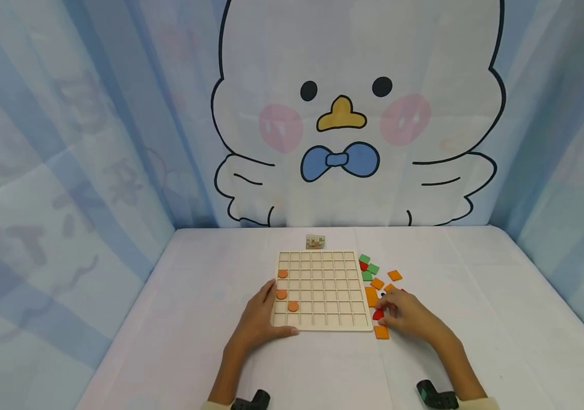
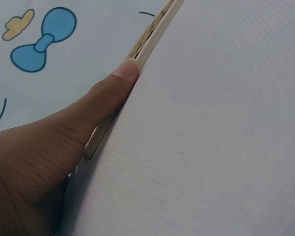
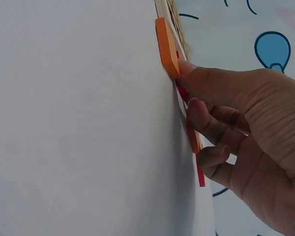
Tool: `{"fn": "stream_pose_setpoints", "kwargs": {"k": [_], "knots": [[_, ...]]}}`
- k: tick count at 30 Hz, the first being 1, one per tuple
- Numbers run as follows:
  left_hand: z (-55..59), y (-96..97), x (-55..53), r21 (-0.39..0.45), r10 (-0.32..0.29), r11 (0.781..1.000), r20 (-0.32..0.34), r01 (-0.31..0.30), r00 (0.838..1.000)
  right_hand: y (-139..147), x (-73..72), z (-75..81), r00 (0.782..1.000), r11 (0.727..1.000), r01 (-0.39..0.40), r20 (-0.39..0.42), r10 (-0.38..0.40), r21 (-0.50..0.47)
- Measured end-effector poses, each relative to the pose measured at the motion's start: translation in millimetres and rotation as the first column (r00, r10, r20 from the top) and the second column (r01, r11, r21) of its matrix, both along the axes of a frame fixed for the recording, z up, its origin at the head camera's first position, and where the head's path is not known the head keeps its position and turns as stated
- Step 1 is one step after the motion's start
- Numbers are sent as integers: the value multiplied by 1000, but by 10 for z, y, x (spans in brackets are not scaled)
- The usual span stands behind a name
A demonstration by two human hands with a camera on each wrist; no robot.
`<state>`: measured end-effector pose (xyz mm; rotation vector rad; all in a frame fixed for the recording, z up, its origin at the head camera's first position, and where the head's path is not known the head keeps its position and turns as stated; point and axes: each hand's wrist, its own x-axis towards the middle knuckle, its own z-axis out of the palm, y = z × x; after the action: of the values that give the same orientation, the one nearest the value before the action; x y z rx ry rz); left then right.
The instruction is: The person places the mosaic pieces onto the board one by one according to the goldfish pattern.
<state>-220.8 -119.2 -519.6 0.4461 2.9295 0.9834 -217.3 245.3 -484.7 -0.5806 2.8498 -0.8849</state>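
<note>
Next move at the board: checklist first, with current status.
1. Board flat on table: ok.
2. Left hand bracing board: ok, it touches the near-left corner.
3. Free squares on board: ok, only three orange discs sit there, toward the left.
4. Right hand at the loose pieces: ok, beside the board's right edge.
5. Red piece at right hand firmly pinched: cannot tell, the grip is partly hidden.
6. Loose pieces sorted by colour: not ok, another red one lies among the green pieces.
</note>
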Motion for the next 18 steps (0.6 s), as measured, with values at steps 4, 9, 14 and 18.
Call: {"fn": "stream_pose_setpoints", "kwargs": {"k": [4, 9, 14, 18], "knots": [[12, 11, 0, 3, 10, 1000, 11, -10, 1000, -7, 13, -3, 1000, 1000, 10, 13, -10, 3], [25, 17, -1, -1, 15, 1000, 6, -15, 1000, -10, 25, 5, 1000, 1000, 0, -12, 0, 21], [17, 16, 3, -9, 12, 1000, 7, -12, 1000, -12, 33, 5, 999, 998, -18, -44, 21, 65], [19, 16, 4, -8, 10, 1000, 13, -10, 1000, -18, 36, 19, 998, 997, -23, -51, 27, 75]]}}
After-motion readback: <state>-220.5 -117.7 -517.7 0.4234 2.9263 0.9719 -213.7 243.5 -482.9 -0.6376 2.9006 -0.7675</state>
